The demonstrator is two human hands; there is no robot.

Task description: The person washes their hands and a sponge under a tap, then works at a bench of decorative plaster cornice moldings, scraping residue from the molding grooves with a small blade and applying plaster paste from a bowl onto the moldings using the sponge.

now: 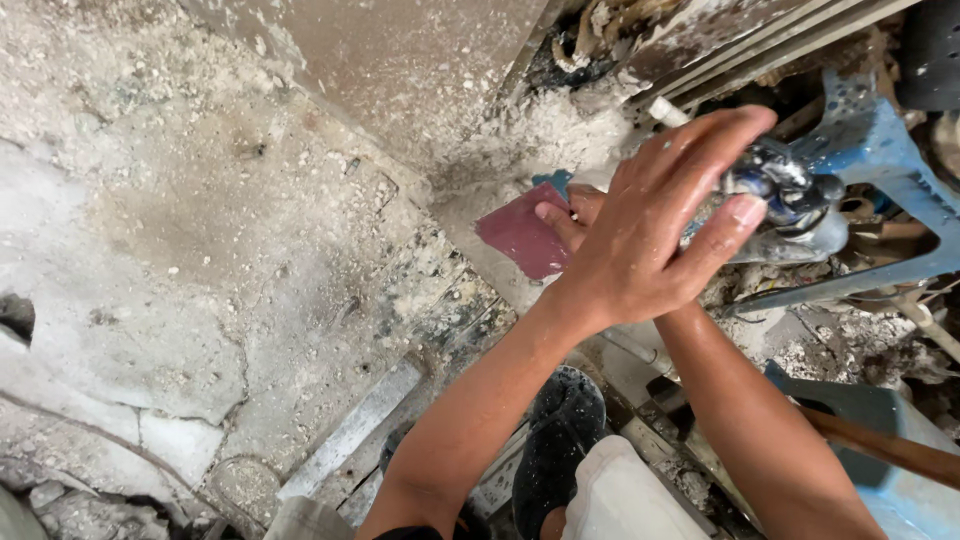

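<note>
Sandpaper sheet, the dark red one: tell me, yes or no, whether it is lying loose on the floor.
No: the dark red sandpaper sheet is held by fingers of the right hand, partly hidden behind the left hand.

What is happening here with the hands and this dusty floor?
A person stands over a debris-covered concrete floor with arms crossed. The left hand reaches across to a metal tap, its wet fingers wrapped around the valve. The right hand, mostly hidden behind the left, holds a dark red sheet, apparently sandpaper, against the wall corner. A blue plastic stool stands behind the tap, and a black sandal shows below.
</note>
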